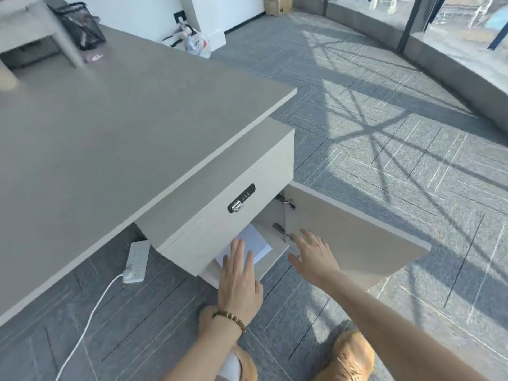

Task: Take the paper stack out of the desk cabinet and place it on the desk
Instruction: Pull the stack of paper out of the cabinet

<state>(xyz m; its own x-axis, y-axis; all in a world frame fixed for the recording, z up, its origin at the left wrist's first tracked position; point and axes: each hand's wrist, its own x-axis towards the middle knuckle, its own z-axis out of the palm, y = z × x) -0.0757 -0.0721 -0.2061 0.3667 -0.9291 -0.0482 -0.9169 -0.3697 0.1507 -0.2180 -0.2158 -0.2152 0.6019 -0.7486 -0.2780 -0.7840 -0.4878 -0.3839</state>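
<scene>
Head view: white rectangular paper stack (254, 244) inside pale wooden desk cabinet (220, 215), door swung open for access. Left hand (239, 281) flat on stack, fingers spread, unclamped. Right hand (313, 257) open beside, ready to flank. Grey desk (96, 133) above.

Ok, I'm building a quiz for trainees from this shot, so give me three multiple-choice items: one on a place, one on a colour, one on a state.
1. Where is the white paper stack?
A. on the grey desk top
B. inside the open cabinet compartment under the drawer
C. on the carpet

2. What colour is the power strip on the floor?
A. black
B. white
C. red

3. How is the beige cabinet door?
A. swung open
B. shut
C. removed

Answers:
1 B: the stack lies in the compartment, with the left hand laid flat on it.
2 B: strip and cable are white.
3 A: it hangs open on its hinges, beside the open right hand.
</scene>
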